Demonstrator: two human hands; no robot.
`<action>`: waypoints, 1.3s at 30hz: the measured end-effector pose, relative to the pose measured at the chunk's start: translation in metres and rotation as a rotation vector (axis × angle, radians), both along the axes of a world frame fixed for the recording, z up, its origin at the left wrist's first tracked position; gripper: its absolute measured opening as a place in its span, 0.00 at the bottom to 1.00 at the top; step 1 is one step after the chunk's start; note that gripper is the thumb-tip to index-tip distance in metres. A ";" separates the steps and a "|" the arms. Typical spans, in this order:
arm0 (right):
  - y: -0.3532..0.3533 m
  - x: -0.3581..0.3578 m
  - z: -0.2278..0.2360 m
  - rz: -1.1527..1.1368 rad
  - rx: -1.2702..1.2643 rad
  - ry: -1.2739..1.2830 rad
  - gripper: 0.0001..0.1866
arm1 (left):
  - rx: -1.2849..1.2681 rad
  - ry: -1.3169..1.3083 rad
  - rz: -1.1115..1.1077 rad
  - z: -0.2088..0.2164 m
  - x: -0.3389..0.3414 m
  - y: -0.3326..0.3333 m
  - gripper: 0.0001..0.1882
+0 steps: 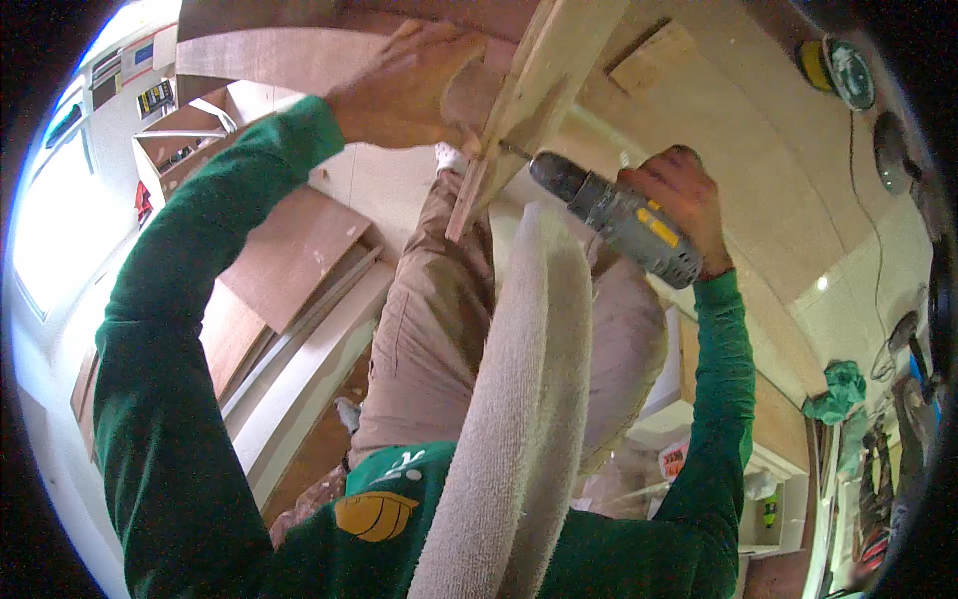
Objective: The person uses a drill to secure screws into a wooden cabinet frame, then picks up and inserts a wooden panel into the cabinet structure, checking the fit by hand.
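Observation:
My right hand [679, 195] is wrapped round the handle of a grey and black cordless drill [634, 230] with a yellow label. Its dark bit [515, 151] points left, its tip at or very close to the side of a wooden batten [544, 85]. The batten slants from the top edge down over my legs. On the other side of it, my left hand [419, 85] closes its fingers against the wood near the bit's height. Part of that grip is hidden by the batten.
A pale towel [514, 399] hangs down the middle. Wood panels [299, 260] lean at left near a box of tools [180, 150]. A long board [714, 130] spans the right, with a cord [866, 210], a green bag [838, 391] and hanging tools [883, 469] beyond.

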State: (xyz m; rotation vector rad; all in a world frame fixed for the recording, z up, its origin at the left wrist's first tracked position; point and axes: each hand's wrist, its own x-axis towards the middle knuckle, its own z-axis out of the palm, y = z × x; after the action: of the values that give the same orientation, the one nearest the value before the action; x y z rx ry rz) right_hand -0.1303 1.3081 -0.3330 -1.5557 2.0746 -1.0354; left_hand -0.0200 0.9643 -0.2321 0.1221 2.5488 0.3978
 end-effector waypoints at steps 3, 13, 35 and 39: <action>0.015 -0.001 -0.019 0.024 -0.012 0.072 0.13 | -0.031 -0.071 0.008 0.006 -0.021 0.004 0.58; 0.006 -0.004 0.039 0.164 0.103 0.452 0.21 | 0.067 0.107 -0.083 -0.019 0.018 -0.017 0.53; -0.057 0.284 0.293 -1.189 0.459 -0.304 0.22 | 0.749 0.054 0.954 0.099 0.307 -0.136 0.18; -0.179 0.296 0.315 -1.013 0.464 -0.364 0.21 | 0.479 0.146 1.405 0.090 0.463 -0.261 0.14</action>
State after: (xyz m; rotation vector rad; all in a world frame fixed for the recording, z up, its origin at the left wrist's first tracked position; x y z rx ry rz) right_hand 0.1658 1.1288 -0.0183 -0.0184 2.5548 -0.8908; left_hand 0.4431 0.7033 -0.1426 -1.5461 2.1881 1.5016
